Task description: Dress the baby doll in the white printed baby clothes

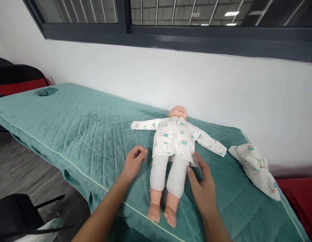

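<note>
A baby doll point(179, 112) lies on its back on a green quilted bed cover point(100, 134), its feet toward me. It wears a white printed jacket point(167, 137) with the sleeves stretched out to both sides, and white cloth covers its legs above bare feet. Just left of the doll's hip is my left hand point(134, 161), fingers curled closed; whether anything is in them is hidden. My right hand point(202, 181) is open on the other side, thumb and fingers apart, close to the jacket's lower hem and the thigh.
Crumpled printed white clothing point(256, 168) lies at the bed's right end. A white wall point(120, 70) with a barred window runs behind the bed. Black chairs point(16, 215) stand at left, and something red point(299, 198) is at right. The cover has a round hole point(46, 91).
</note>
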The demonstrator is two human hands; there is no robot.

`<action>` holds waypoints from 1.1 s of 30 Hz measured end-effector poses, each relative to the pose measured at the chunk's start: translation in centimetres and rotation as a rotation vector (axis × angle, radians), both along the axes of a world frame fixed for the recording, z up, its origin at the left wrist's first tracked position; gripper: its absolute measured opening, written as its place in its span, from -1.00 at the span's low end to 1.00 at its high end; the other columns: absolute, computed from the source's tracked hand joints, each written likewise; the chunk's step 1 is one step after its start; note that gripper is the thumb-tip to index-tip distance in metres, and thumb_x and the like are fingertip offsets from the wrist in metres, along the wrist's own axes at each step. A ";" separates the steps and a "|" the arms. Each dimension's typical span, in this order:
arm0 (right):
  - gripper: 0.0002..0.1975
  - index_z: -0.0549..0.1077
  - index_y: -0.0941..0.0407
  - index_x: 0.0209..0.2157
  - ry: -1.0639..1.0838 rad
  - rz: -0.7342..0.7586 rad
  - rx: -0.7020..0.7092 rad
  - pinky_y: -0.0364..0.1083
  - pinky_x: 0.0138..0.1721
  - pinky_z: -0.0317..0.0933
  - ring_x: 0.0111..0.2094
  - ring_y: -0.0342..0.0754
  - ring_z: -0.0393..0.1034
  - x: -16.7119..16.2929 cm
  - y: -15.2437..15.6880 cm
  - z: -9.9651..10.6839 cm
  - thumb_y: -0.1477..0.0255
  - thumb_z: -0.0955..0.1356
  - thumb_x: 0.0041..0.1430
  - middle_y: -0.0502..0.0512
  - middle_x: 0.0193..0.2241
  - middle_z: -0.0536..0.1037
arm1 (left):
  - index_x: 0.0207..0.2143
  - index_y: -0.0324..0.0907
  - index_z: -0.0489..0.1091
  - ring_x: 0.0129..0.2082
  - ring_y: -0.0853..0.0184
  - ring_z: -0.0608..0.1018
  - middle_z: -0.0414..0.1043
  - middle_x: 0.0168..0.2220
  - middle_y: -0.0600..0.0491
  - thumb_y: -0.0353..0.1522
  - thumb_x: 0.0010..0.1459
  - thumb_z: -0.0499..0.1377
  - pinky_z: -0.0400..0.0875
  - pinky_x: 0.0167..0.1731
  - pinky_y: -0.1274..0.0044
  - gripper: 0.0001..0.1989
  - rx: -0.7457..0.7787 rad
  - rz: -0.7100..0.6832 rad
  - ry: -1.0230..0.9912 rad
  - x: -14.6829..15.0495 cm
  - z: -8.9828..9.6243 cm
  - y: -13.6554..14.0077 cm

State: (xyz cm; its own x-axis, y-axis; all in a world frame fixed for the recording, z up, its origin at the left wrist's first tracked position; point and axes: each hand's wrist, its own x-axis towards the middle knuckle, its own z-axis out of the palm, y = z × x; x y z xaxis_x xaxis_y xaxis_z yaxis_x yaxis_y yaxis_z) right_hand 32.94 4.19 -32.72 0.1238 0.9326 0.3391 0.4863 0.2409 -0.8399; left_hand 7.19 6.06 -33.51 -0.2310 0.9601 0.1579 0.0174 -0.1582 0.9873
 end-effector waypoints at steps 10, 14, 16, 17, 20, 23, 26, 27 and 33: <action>-0.57 0.39 0.06 0.00 0.053 -0.193 -0.250 0.02 -0.07 0.35 -0.10 0.06 0.47 0.2 1.5 0.0 0.15 0.38 0.17 0.12 -0.07 0.55 | -0.45 -0.17 0.23 -0.57 0.45 0.23 0.13 -0.56 0.17 -0.25 0.24 0.15 0.16 -0.46 0.54 -0.75 0.101 -0.240 -0.580 -1.5 0.4 -0.1; -0.61 0.41 0.06 -0.06 0.035 -0.203 -0.275 0.00 -0.14 0.34 -0.21 0.04 0.49 0.4 1.6 -0.2 0.14 0.37 0.15 0.08 -0.18 0.58 | -0.38 -0.16 0.33 -0.48 0.42 0.36 0.28 -0.49 0.13 -0.28 0.16 0.24 0.25 -0.38 0.54 -0.84 0.077 -0.107 -0.380 -1.0 -0.3 0.2; -0.62 0.42 0.07 -0.08 0.002 -0.198 -0.279 0.00 -0.17 0.32 -0.24 0.05 0.48 0.3 1.6 -0.2 0.15 0.36 0.15 0.07 -0.22 0.59 | -0.31 -0.15 0.39 -0.35 0.37 0.44 0.38 -0.38 0.09 -0.35 0.10 0.25 0.31 -0.28 0.52 -0.89 0.058 -0.036 -0.136 -0.5 -0.7 0.4; -0.63 0.42 0.07 -0.08 -0.019 -0.193 -0.278 0.00 -0.19 0.31 -0.25 0.05 0.47 0.3 1.6 -0.2 0.15 0.35 0.16 0.08 -0.23 0.59 | -0.28 -0.14 0.41 -0.29 0.35 0.46 0.42 -0.31 0.07 -0.38 0.09 0.23 0.33 -0.23 0.51 -0.89 0.059 -0.030 -0.005 -0.2 -0.8 0.5; -0.67 0.43 0.08 -0.11 -0.116 -0.184 -0.257 -0.01 -0.22 0.27 -0.26 0.07 0.46 0.1 1.8 -0.1 0.18 0.31 0.18 0.10 -0.25 0.58 | -0.18 -0.12 0.43 -0.15 0.28 0.49 0.45 -0.17 0.03 -0.44 0.09 0.15 0.37 -0.12 0.45 -0.79 0.101 -0.070 0.327 0.7 -1.0 0.6; -0.69 0.44 0.09 -0.14 -0.221 -0.187 -0.239 -0.01 -0.25 0.23 -0.25 0.09 0.46 0.1 2.1 -0.1 0.20 0.29 0.19 0.13 -0.25 0.58 | -0.01 -0.11 0.39 -0.07 0.19 0.49 0.48 -0.07 -0.03 -0.42 0.11 0.17 0.35 -0.02 0.34 -0.64 0.107 -0.031 0.595 1.3 -1.1 0.8; -0.70 0.45 0.08 -0.17 -0.287 -0.195 -0.286 -0.04 -0.31 0.18 -0.28 0.09 0.46 0.2 2.5 0.0 0.20 0.26 0.21 0.12 -0.29 0.59 | 0.10 -0.12 0.35 -0.03 0.08 0.49 0.51 -0.02 -0.09 -0.38 0.11 0.22 0.31 0.02 0.24 -0.54 0.074 0.001 0.782 1.5 -1.1 0.9; -0.70 0.46 0.08 -0.18 -0.303 -0.198 -0.299 -0.06 -0.33 0.16 -0.29 0.08 0.46 0.2 2.6 0.0 0.20 0.25 0.22 0.12 -0.29 0.60 | 0.12 -0.11 0.34 -0.03 0.07 0.49 0.51 -0.02 -0.09 -0.38 0.13 0.22 0.31 0.02 0.23 -0.52 0.065 -0.005 0.817 1.5 -1.1 1.0; -0.69 0.47 0.07 -0.24 -0.371 -0.224 -0.317 -0.10 -0.39 0.08 -0.33 0.05 0.42 -0.1 2.3 0.8 0.20 0.20 0.27 0.12 -0.34 0.59 | 0.19 -0.11 0.29 -0.08 0.08 0.52 0.51 0.02 -0.09 -0.37 0.18 0.16 0.33 -0.03 0.27 -0.50 0.073 -0.040 0.888 1.9 -0.8 0.9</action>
